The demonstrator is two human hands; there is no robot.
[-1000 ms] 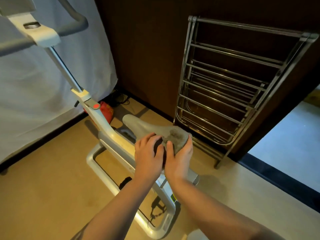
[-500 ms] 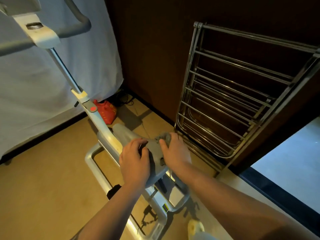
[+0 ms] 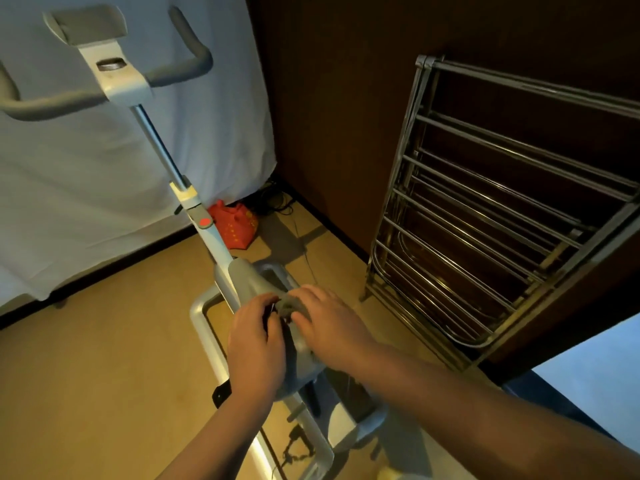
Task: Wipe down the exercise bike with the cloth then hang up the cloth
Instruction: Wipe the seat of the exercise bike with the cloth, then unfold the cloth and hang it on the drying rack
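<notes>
On the saddle [image 3: 254, 282], nose pointing away, both hands [image 3: 256, 344] gripping bunched cloth [image 3: 289, 306]

Exercise bike [image 3: 221, 268]: grey frame, stood on tan floor [image 3: 104, 358]; handlebars [image 3: 104, 95] at upper left, before a white sheet [image 3: 69, 188]. Saddle [image 3: 256, 282]: grey, under both my hands. Cloth [image 3: 289, 305]: grey, bunched on the saddle between my left hand [image 3: 256, 344], fingers curled at its edge, and my right hand [image 3: 332, 327], laid over it. Drying rack [image 3: 502, 209]: metal, folded, leaned against dark wall at right. Red bag [image 3: 237, 225]: on floor behind the bike.
</notes>
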